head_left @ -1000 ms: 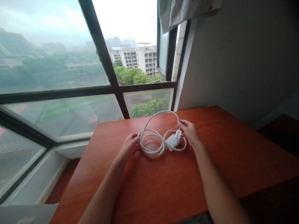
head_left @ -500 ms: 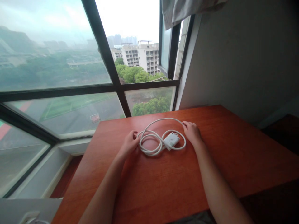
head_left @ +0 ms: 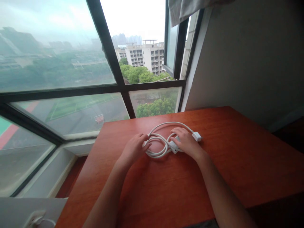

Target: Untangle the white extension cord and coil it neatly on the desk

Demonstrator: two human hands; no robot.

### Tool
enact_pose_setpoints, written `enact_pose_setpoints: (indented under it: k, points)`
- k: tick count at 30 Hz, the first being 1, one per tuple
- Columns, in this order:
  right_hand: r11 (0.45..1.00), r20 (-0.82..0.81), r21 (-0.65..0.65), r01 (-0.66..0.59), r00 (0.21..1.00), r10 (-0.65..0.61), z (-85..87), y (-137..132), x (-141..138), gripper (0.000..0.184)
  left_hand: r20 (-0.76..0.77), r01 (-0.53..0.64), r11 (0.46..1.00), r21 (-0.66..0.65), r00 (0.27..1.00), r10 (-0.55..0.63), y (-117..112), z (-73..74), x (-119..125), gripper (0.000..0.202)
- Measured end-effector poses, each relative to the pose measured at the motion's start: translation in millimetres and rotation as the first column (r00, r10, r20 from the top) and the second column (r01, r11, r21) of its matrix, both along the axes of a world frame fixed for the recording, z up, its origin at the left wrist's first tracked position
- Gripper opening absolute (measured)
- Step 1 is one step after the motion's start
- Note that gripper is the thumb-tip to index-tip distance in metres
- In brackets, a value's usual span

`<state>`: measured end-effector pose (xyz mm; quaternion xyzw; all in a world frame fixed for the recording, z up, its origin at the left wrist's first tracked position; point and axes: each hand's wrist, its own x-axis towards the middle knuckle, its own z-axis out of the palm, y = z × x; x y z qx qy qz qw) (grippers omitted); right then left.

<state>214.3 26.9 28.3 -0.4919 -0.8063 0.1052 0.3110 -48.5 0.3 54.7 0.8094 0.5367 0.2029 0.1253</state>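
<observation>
A white cable lies in overlapping loops on the reddish-brown table, joined to a white block like a power adapter or socket. At the left side of the loops, my left hand has its thumb and fingers curled around the cable. My right hand is over the block and the right loop, covering much of both; its fingers are spread, with the thumb apart from them. Just right of that hand, the cable's far end carries a white plug-like piece, resting on the table.
The wooden table reaches the window frame at its far side. A grey wall stands at the right, and a curtain hangs above. A white wall socket is low at the left.
My right hand has let go of the cable's end and moved left over the block, leaving the plug-like piece in sight. My left hand has shifted slightly right onto the loops.
</observation>
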Motion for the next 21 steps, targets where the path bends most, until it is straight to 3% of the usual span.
enact_pose_setpoints:
  k: [3, 6, 11, 15, 21]
  points:
    - [0.999, 0.043, -0.032, -0.027, 0.999, 0.028, 3.3, -11, -12, 0.032, 0.054, 0.2, 0.976, -0.084, 0.979, -0.196, -5, 3.2, 11, 0.011]
    - [0.996, 0.143, -0.083, -0.032, 0.989, 0.044, 1.9, -16, -15, 0.045, 0.044, 0.305, 0.944, -0.128, 0.952, -0.302, -9, -2.9, 23, 0.02]
    - [0.98, 0.265, -0.182, 0.081, 0.964, -0.031, -1.7, -16, -8, 0.057, -0.016, 0.302, 0.926, -0.229, 0.949, -0.314, -10, -11.4, 32, 0.022]
    - [0.952, 0.281, -0.268, 0.149, 0.957, -0.071, 0.1, -16, -4, 0.048, 0.016, 0.324, 0.909, -0.263, 0.943, -0.331, -10, -10.1, 32, 0.022]
    - [0.947, 0.307, -0.279, 0.16, 0.949, -0.07, 3.4, -14, -9, 0.033, 0.006, 0.336, 0.883, -0.329, 0.935, -0.354, -12, -8.1, 33, 0.019]
